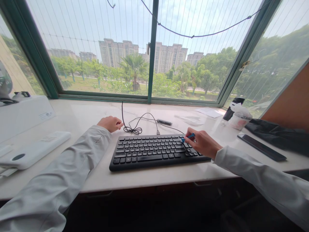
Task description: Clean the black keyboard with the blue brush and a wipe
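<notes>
A black keyboard (149,158) lies on the white countertop in front of me. Over its right part, my right hand (201,141) pinches a small blue tool (191,135), whose tip is at the keys near the upper right; its exact kind is too small to tell. My left hand (110,123) rests on the counter beyond the keyboard's left corner, fingers curled in with nothing visible in them. Beside its fingertips sits a coiled black cable (132,130). A USB plug (158,132) touches or nearly touches the keyboard's back edge.
Behind the keyboard lies a small dark stick-shaped item (164,122) near clear plastic (190,120). To the right are a phone (262,147), a plastic-wrapped cup (240,117), a black bottle (233,109) and black fabric (280,133). White boxes (21,119) and a white device (36,149) stand left.
</notes>
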